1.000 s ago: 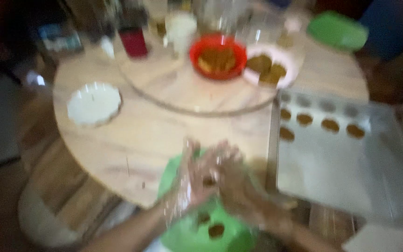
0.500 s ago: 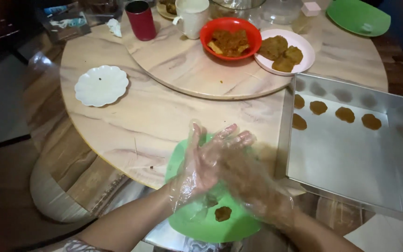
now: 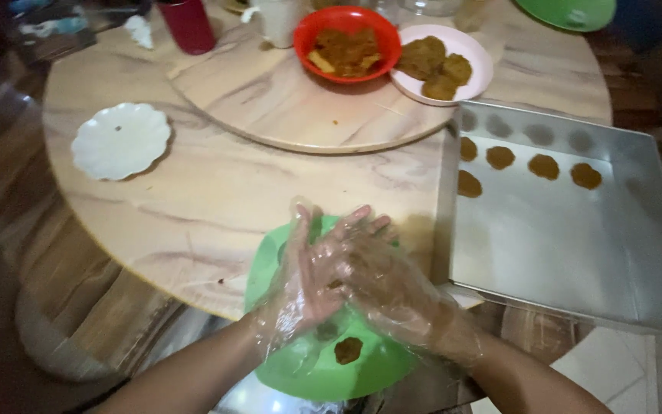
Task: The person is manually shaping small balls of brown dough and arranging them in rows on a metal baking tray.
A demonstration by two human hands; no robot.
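Both my hands wear loose clear plastic gloves and press palm to palm above a green plate (image 3: 300, 368) at the near table edge. My left hand (image 3: 304, 280) is upright with fingers spread; my right hand (image 3: 392, 295) lies across it. A bit of brown dough shows between the palms. One flat brown dough disc (image 3: 348, 349) lies on the green plate below. To the right stands a metal baking tray (image 3: 576, 261) with several flat brown discs (image 3: 543, 165) along its far side.
A round marble-patterned table (image 3: 193, 215) carries a turntable (image 3: 285, 100) with a red bowl of brown mix (image 3: 346, 46), a white plate of brown patties (image 3: 442, 61), a red cup (image 3: 188, 24) and a white mug. A white scalloped plate (image 3: 120, 140) sits left. Another green plate (image 3: 568, 11) far right.
The camera has steadied and drawn closer. My hands stay pressed together over the green plate, rubbing slightly. Nothing else has moved.
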